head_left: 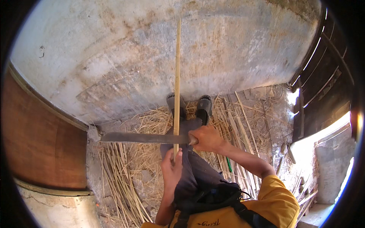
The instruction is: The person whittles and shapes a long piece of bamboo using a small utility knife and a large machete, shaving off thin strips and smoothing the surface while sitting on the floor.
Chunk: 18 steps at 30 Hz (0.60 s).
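Note:
My left hand (172, 167) is closed round the near end of a long, thin bamboo strip (177, 83), which points away from me toward the wall. In my right hand (206, 138) is the handle of a machete (144, 137). Its long dark blade lies crosswise, reaching left over my legs, and crosses the strip just beyond my left fingers. Whether the edge bites into the strip or only rests against it, I cannot tell.
Ahead rises a stained, pale wall (213, 49), my dark shoes (204, 104) close to its foot. Split strips (123, 182) lie in a bundle at left, and more strips (237, 125) at right, among shavings (150, 159). A brown wooden panel (45, 136) stands left.

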Motion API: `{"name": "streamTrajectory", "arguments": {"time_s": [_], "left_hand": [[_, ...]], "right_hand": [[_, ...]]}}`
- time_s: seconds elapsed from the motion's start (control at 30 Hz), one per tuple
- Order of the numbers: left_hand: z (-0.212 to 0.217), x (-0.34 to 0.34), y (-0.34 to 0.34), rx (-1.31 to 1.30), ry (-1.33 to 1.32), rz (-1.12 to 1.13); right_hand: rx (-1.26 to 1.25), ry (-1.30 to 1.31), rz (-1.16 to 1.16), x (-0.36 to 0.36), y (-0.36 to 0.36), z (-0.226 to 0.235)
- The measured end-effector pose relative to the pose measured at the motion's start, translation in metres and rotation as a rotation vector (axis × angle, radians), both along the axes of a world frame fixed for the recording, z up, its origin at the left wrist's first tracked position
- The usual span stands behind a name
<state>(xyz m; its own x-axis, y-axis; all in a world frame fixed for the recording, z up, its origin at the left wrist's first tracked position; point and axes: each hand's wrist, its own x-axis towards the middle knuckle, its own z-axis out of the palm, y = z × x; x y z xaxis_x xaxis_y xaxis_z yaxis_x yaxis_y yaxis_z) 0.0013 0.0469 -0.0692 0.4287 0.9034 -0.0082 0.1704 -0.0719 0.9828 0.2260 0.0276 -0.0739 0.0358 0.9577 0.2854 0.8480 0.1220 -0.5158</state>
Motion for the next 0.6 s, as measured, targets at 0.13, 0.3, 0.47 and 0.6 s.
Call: {"name": "streamTrajectory", "arguments": {"time_s": [0.13, 0.3, 0.47, 0.6], "left_hand": [[0.0, -0.001, 0.001, 0.007, -0.027, 0.0], [-0.01, 0.0, 0.005, 0.107, -0.017, 0.024], [-0.004, -0.005, 0.006, -0.074, 0.032, 0.005], [-0.008, 0.0, 0.005, 0.122, 0.007, 0.034]], "right_hand": [[-0.032, -0.061, 0.014, -0.008, 0.001, 0.009], [0.092, -0.016, 0.017, -0.001, 0.015, 0.004], [-0.061, -0.073, 0.032, -0.005, 0.01, 0.013], [-0.052, -0.135, 0.031, -0.006, 0.008, 0.011]]}}
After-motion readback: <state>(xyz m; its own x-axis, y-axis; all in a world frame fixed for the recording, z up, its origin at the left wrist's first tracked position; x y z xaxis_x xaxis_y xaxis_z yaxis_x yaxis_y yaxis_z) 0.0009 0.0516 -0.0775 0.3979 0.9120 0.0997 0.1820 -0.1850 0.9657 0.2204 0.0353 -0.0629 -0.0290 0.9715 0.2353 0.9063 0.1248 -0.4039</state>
